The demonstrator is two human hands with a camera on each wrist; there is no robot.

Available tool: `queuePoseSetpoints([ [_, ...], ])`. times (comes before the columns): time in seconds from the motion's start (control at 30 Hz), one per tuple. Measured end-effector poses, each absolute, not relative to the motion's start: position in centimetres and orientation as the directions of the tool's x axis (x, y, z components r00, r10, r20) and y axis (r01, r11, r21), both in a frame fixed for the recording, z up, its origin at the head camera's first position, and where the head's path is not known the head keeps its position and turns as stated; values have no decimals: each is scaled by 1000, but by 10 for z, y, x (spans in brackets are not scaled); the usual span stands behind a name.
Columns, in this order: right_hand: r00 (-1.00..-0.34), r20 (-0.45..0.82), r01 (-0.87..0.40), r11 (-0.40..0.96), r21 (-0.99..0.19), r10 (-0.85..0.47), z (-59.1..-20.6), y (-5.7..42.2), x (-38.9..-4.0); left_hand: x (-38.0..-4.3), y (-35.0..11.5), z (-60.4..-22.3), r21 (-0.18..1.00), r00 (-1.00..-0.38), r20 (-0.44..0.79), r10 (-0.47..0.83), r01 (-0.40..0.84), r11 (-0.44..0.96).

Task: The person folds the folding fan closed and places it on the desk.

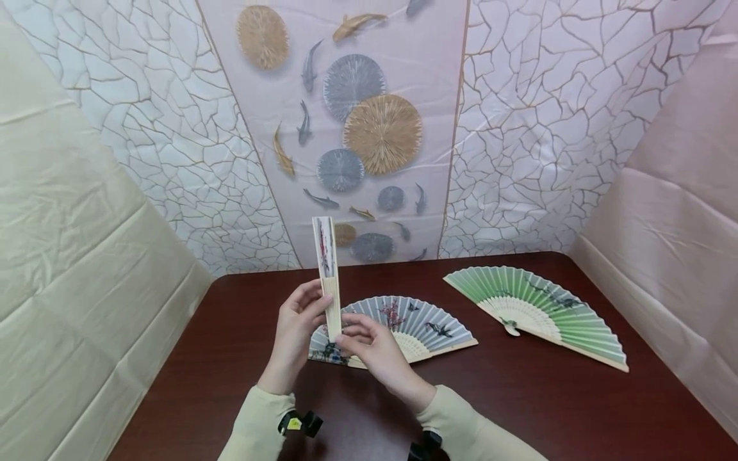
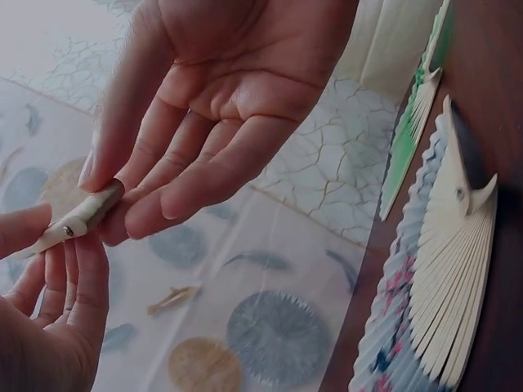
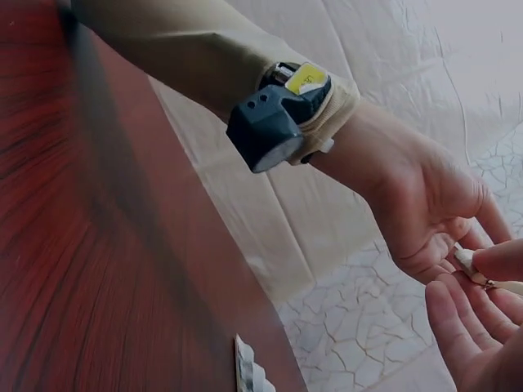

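A folded hand fan (image 1: 326,256) with pale ribs and a white leaf printed in pink and grey stands nearly upright in front of me. My left hand (image 1: 296,330) grips it around the middle of the ribs, thumb on the near side. Lower down, my right hand (image 1: 377,352) pinches the rivet end between thumb and fingers. In the left wrist view the fan's rivet end (image 2: 69,230) shows between both hands. Behind the hands an opened grey-white fan (image 1: 423,317) with red blossoms and a dark bird lies on the table, its left part partly covered.
An opened green fan (image 1: 553,307) lies on the right of the dark red-brown table (image 1: 519,397). Patterned cloth (image 1: 519,128) hangs behind the table, and pale cloth walls (image 1: 69,256) flank both sides.
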State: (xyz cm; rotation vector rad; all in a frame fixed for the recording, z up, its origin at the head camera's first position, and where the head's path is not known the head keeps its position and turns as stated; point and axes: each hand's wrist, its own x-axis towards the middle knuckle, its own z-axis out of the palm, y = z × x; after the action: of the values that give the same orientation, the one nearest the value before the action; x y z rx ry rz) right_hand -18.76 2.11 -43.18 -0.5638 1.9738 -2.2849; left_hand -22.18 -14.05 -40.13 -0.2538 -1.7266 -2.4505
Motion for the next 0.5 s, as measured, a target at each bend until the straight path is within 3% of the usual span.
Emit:
queuePoseSetpoints([
  [0.5,-868,210,-140,-184,-973,-449,-438,-27,-179,-222,-234,-391,908,-979,189,-76,203,-367],
])
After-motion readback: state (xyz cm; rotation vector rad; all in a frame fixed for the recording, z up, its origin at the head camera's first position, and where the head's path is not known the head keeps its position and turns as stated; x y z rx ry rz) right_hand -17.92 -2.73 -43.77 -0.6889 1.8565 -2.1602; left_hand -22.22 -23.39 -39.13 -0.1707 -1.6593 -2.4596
